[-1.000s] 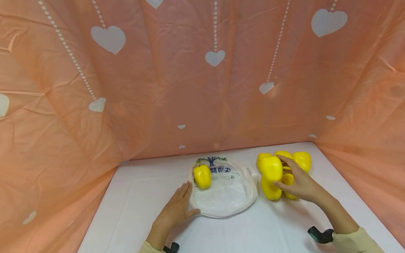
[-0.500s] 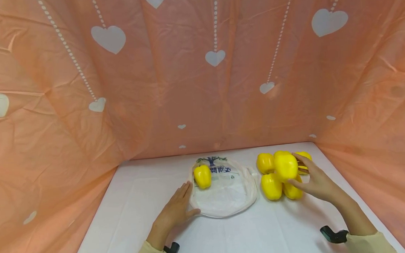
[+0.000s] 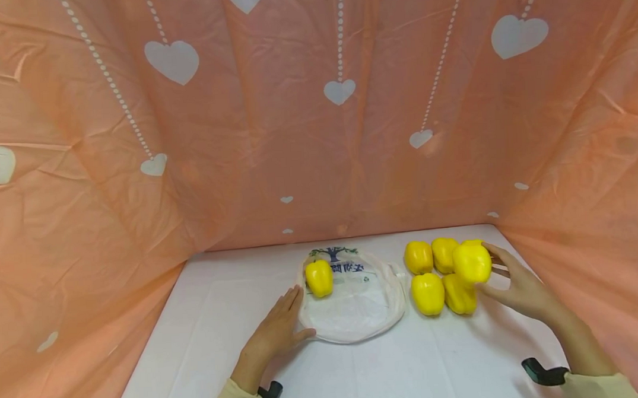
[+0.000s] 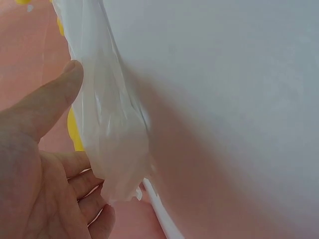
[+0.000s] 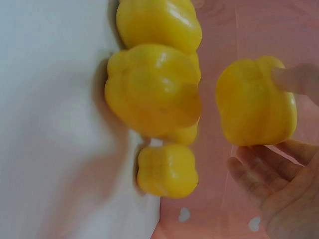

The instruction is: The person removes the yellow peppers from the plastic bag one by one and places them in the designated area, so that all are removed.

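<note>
My right hand (image 3: pixel 520 286) grips a yellow bell pepper (image 3: pixel 473 264) between thumb and fingers at the right of the group. In the right wrist view this held pepper (image 5: pixel 256 102) is raised off the table, apart from the others. Several more yellow bell peppers (image 3: pixel 428 294) stand close together in two rows; the held one partly covers one at the back. My left hand (image 3: pixel 275 325) lies along the left edge of a round, white plastic bag (image 3: pixel 351 313), fingers straight and thumb at its rim. One yellow bell pepper (image 3: pixel 319 278) sits at the bag's left inside.
A white table (image 3: pixel 390 368) carries everything. Behind it and on both sides hangs an orange curtain (image 3: pixel 317 163) with white hearts. Printed on the bag's far part is a blue tree with lettering. Each wrist wears a black camera mount (image 3: pixel 544 372).
My right hand has carried the held bell pepper rightward over the group, uncovering the left and middle peppers. My left hand and the bag have stayed in place.
</note>
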A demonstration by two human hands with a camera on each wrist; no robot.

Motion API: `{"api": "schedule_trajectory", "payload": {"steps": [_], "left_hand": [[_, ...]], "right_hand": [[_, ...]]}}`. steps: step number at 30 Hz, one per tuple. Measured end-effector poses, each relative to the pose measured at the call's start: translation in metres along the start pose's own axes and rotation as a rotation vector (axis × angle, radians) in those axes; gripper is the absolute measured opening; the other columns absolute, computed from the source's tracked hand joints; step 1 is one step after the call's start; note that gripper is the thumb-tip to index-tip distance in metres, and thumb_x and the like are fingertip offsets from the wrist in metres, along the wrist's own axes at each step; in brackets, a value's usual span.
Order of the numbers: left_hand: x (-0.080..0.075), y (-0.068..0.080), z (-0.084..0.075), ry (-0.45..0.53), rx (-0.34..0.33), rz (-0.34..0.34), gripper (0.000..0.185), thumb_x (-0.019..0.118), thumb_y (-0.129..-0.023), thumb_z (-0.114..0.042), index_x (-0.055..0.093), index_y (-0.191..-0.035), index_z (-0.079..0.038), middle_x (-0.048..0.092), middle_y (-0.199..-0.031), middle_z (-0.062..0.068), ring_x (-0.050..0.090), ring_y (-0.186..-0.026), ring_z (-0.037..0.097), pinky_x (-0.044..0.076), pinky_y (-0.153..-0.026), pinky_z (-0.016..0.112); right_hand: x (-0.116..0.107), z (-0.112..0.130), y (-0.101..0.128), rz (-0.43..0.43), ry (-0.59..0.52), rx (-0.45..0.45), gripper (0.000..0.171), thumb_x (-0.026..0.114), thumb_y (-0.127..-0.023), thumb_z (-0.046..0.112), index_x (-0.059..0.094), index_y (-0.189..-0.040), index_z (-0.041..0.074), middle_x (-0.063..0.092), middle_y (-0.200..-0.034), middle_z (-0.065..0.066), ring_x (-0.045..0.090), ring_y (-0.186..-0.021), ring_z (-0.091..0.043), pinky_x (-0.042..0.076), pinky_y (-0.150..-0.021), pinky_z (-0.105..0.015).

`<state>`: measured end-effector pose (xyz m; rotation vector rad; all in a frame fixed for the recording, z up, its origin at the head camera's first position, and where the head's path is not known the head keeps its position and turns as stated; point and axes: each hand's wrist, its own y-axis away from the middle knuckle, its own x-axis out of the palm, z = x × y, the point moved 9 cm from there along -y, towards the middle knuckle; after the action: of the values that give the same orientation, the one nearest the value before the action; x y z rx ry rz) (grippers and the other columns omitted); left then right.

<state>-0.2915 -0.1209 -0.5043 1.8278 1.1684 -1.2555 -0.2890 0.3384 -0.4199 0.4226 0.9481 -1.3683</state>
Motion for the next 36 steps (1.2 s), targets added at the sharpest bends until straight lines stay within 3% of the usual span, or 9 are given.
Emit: {"api": "schedule_trajectory", "payload": {"steps": [3, 6, 9, 15, 28, 36], "left_hand": [[0.001, -0.001, 0.001, -0.016, -0.010, 0.003, 0.097, 0.070, -0.091, -0.048, 0.021, -0.157, 0.002, 0.017, -0.166, 0.018, 0.019, -0.152, 0.032, 0.017, -0.125, 0.047], [0.001, -0.002, 0.001, -0.028, -0.002, -0.006, 0.097, 0.070, -0.091, -0.048, 0.022, -0.157, 0.003, 0.018, -0.165, 0.019, 0.019, -0.152, 0.032, 0.017, -0.125, 0.047], [0.001, -0.003, 0.001, -0.030, -0.002, -0.003, 0.097, 0.070, -0.091, -0.048, 0.021, -0.157, 0.003, 0.017, -0.165, 0.018, 0.019, -0.152, 0.031, 0.017, -0.126, 0.046], [0.002, -0.003, 0.002, -0.009, -0.011, 0.004, 0.097, 0.070, -0.091, -0.049, 0.021, -0.158, 0.002, 0.016, -0.166, 0.018, 0.018, -0.152, 0.032, 0.018, -0.125, 0.047], [0.000, -0.002, 0.000, -0.024, -0.002, 0.002, 0.097, 0.071, -0.091, -0.047, 0.022, -0.157, 0.004, 0.018, -0.165, 0.020, 0.020, -0.152, 0.033, 0.018, -0.125, 0.047], [-0.001, -0.003, 0.000, -0.012, -0.020, 0.008, 0.096, 0.071, -0.091, -0.048, 0.022, -0.157, 0.002, 0.017, -0.165, 0.018, 0.019, -0.152, 0.032, 0.018, -0.125, 0.047]], "right_hand": [[-0.003, -0.005, 0.002, -0.018, 0.000, -0.021, 0.090, 0.081, -0.085, 0.026, 0.028, -0.155, 0.004, 0.048, -0.139, -0.022, 0.055, -0.117, -0.044, 0.043, -0.087, -0.003], [-0.005, -0.010, 0.005, -0.028, -0.013, -0.040, 0.091, 0.082, -0.085, 0.023, 0.028, -0.155, 0.004, 0.048, -0.138, -0.021, 0.054, -0.116, -0.036, 0.036, -0.087, 0.003], [-0.006, -0.018, 0.009, -0.023, -0.032, -0.024, 0.091, 0.081, -0.086, 0.022, 0.026, -0.156, 0.003, 0.046, -0.139, -0.023, 0.051, -0.117, -0.035, 0.034, -0.087, 0.004], [-0.008, -0.031, 0.015, 0.002, -0.054, 0.039, 0.091, 0.078, -0.088, 0.024, 0.022, -0.156, 0.000, 0.042, -0.142, -0.030, 0.047, -0.120, -0.049, 0.036, -0.082, 0.003], [-0.002, -0.048, 0.022, 0.000, -0.044, 0.036, 0.086, 0.077, -0.089, 0.021, 0.025, -0.152, -0.006, 0.045, -0.139, -0.031, 0.050, -0.115, -0.051, 0.040, -0.082, 0.000], [0.009, -0.061, 0.028, 0.048, -0.081, 0.078, 0.086, 0.075, -0.090, 0.020, 0.021, -0.152, -0.007, 0.040, -0.141, -0.033, 0.049, -0.119, -0.055, 0.043, -0.083, -0.003]]}}
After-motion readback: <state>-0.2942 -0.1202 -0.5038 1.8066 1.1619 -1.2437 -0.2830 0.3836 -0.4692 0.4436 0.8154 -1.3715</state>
